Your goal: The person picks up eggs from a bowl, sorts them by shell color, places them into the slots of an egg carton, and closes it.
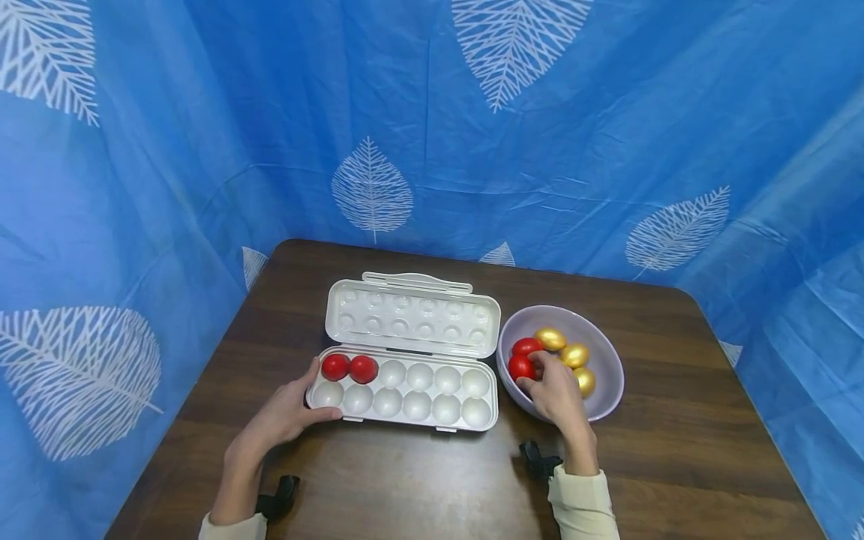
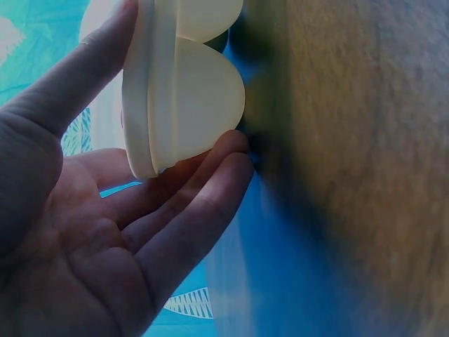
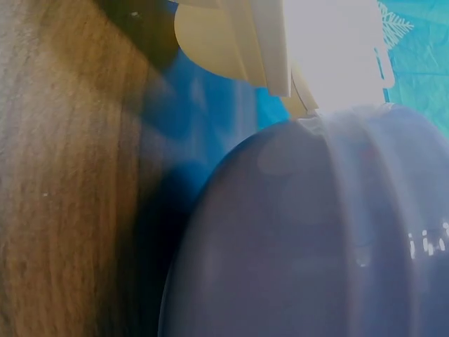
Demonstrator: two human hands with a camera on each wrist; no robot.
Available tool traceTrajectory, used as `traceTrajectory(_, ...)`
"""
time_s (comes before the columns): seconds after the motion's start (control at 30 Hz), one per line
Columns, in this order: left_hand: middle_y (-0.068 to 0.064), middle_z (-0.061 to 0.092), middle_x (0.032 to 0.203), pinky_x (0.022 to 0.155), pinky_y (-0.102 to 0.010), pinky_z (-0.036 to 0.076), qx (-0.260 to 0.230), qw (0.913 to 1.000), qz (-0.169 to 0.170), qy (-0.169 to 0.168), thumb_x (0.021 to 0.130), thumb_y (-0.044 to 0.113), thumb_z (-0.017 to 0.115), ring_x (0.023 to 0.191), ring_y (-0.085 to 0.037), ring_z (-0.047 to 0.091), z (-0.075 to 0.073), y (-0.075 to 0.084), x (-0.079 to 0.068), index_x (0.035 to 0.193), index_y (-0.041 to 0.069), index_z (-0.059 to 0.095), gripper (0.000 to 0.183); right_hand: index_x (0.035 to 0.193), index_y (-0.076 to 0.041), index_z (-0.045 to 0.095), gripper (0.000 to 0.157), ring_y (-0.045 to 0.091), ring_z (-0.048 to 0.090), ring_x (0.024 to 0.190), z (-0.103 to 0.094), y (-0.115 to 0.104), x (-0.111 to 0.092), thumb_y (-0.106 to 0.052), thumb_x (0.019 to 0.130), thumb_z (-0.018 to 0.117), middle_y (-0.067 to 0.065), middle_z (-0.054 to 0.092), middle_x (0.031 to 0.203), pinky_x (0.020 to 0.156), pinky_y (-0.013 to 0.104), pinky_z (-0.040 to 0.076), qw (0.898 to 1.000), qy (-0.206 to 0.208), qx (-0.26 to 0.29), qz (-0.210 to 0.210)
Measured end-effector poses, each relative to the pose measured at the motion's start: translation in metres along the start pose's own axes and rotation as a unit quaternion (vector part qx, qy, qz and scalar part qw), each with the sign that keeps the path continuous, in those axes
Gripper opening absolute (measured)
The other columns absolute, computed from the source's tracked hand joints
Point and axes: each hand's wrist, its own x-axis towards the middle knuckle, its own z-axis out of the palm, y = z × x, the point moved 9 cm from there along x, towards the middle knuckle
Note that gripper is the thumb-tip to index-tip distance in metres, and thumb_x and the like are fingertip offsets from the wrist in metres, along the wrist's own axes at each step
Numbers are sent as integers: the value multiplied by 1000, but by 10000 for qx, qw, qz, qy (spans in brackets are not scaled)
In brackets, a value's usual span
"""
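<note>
Hanging beyond the far edge and down both sides, a blue fabric curtain (image 1: 580, 172) printed with white leaf skeletons screens the room, loosely creased. Before it stands a dark brown wood-grain table (image 1: 418, 480), its surface slightly glossy, so light plastic could slide if nudged. Near the middle lies a white egg box (image 1: 432, 386), its lid (image 1: 413, 318) folded back; it looks like thin, light, slightly flexible plastic, best steadied by an end, rim and cup together. Just to its right sits a lavender bowl (image 1: 607, 375), smooth and probably light, best held by its rim.

The left hand (image 1: 286, 409) grips the box's left end, thumb against the rim and fingers curled about the end cup, as the left wrist view shows. The right hand (image 1: 556, 390) is inside the bowl, thumb and fingertips close about the nearer red egg (image 1: 520, 366); whether they pinch it, I cannot tell.

Three gold eggs (image 1: 575, 355) and another red egg (image 1: 526, 346) share the bowl; two red eggs (image 1: 364, 369) fill the leftmost cups of the box's far row. All look hard and glossy, hence slippery; shell or plastic cannot be told, so they are best treated as fragile and held round the widest part, with soft, even pressure.
</note>
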Motion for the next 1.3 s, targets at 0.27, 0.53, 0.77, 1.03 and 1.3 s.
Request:
traceTrajectory(0.27,-32,30,152,108,-62,31,-146,9999,85,-36,81,51,77,137,-49,33,-1,2,2,155,-4,15,111,124,6,57,50,36,60,87,-9,-4,-2,-3,80,78,22,65,100,83,52,50,9986,493,100,-146)
traceTrajectory(0.53,-33,32,151,107,-63,32,-16,9999,130,-62,81,52,76,136,-50,35,1,8,0,155,-4,15,111,124,5,60,53,40,59,95,-24,-9,-15,3,74,80,25,59,111,87,56,48,9847,1527,428,-723)
traceTrajectory(0.77,-31,30,152,107,-64,31,-216,9997,57,-80,80,51,77,137,-49,33,4,6,0,155,-2,14,111,117,4,62,51,34,63,89,-35,-16,-25,8,71,83,21,60,106,78,36,58,9702,2043,929,-918)
traceTrajectory(1.03,-33,30,151,106,-64,31,-84,9999,25,-54,80,52,77,136,-51,33,-4,5,-4,155,-4,14,112,117,7,61,52,32,61,97,-29,-68,-29,13,70,82,21,59,107,79,33,57,9435,1921,2209,-1552)
traceTrajectory(1.3,-35,30,150,106,-66,31,-69,9998,-29,-162,80,52,76,135,-52,33,-4,6,-4,155,-4,13,112,112,0,60,50,27,64,97,16,-121,-29,9,69,84,13,61,106,79,38,59,9499,1070,2306,-1817)
